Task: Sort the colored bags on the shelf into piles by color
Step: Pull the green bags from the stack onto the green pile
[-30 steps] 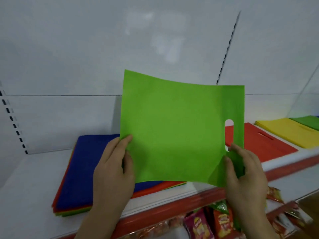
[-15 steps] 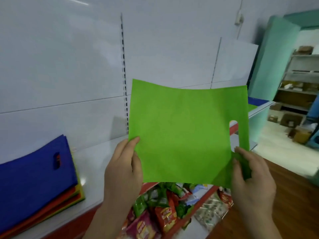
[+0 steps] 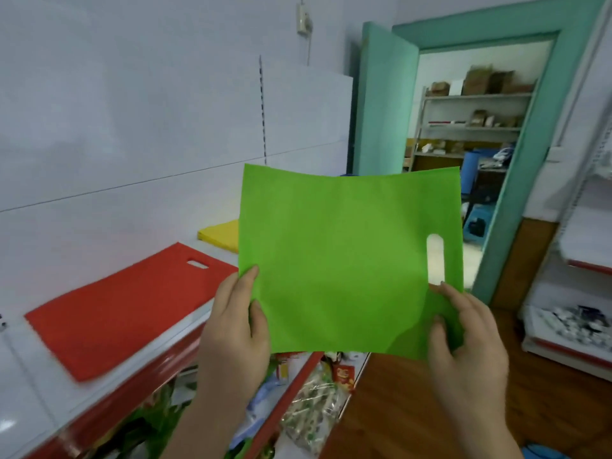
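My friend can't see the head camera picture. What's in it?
Two hands, left hand and right hand, hold up a green bag by its bottom corners. A red bag and yellow bags lie on the white shelf behind.

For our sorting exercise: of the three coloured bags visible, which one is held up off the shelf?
The green bag, pinched at its lower corners by the left hand and right hand. The red bag and yellow bag lie flat.

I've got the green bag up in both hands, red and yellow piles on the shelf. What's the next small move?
Probably carry the green bag further right along the shelf. The left hand and right hand both pinch its lower corners, and the red pile and yellow pile are the wrong colors. No green pile shows here.
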Action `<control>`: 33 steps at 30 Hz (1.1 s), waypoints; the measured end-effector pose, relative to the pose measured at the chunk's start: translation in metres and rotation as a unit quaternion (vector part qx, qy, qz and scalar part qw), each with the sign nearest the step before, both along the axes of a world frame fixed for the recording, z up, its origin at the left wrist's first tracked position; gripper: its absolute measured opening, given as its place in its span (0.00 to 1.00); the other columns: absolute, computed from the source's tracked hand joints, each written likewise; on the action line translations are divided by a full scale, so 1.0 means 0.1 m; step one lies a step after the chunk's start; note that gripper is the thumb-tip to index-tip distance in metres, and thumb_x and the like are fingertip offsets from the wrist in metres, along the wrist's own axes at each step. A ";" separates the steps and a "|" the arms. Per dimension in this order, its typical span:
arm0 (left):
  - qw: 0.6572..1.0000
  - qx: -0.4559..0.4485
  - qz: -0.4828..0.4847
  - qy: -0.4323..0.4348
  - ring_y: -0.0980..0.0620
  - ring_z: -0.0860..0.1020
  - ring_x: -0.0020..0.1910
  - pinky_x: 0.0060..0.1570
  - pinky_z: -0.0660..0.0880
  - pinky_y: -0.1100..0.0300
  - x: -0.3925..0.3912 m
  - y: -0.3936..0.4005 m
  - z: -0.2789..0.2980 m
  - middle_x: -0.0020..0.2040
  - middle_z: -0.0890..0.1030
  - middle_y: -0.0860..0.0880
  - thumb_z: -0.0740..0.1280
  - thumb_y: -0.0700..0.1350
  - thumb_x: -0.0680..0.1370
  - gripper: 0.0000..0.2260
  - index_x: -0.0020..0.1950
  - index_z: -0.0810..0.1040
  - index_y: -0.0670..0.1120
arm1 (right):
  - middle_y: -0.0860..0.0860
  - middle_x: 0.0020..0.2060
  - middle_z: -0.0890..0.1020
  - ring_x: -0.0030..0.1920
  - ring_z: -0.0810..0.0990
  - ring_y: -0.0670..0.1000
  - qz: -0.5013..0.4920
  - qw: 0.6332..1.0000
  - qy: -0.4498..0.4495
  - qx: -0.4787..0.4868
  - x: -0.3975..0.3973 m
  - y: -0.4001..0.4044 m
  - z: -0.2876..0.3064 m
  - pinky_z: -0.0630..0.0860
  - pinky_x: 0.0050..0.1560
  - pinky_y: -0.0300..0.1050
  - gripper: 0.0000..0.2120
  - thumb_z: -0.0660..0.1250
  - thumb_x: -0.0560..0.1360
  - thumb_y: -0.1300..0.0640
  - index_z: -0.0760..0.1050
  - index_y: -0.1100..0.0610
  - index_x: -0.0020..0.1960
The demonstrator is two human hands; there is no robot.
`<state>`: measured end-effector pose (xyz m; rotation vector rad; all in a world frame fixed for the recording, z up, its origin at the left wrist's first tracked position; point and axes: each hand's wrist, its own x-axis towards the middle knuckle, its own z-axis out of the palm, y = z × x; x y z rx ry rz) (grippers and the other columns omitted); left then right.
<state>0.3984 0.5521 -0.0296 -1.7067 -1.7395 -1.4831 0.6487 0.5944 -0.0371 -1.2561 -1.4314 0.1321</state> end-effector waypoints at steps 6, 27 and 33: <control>0.999 -0.030 -0.030 -0.029 0.65 0.68 0.50 0.53 0.60 0.81 0.28 1.06 -0.12 0.64 0.75 0.42 0.65 0.31 0.77 0.19 0.68 0.74 0.39 | 0.50 0.58 0.76 0.55 0.71 0.43 -0.054 0.998 -0.014 0.017 0.30 0.85 -0.14 0.66 0.57 0.34 0.19 0.66 0.74 0.68 0.76 0.59 0.64; 0.994 -0.091 -0.037 -0.058 0.52 0.71 0.63 0.61 0.65 0.60 1.28 4.75 -0.10 0.69 0.71 0.44 0.65 0.38 0.79 0.21 0.72 0.70 0.45 | 0.41 0.59 0.72 0.57 0.73 0.45 -0.069 0.997 0.001 -0.027 1.28 4.42 -0.12 0.76 0.58 0.51 0.21 0.65 0.76 0.65 0.73 0.54 0.68; 0.993 -0.068 0.047 -0.088 0.60 0.69 0.55 0.52 0.69 0.60 1.42 5.41 -0.05 0.68 0.70 0.46 0.66 0.37 0.78 0.21 0.71 0.72 0.45 | 0.44 0.58 0.73 0.55 0.70 0.40 0.037 0.999 -0.018 -0.003 1.41 5.55 -0.04 0.73 0.57 0.47 0.19 0.63 0.76 0.67 0.74 0.58 0.67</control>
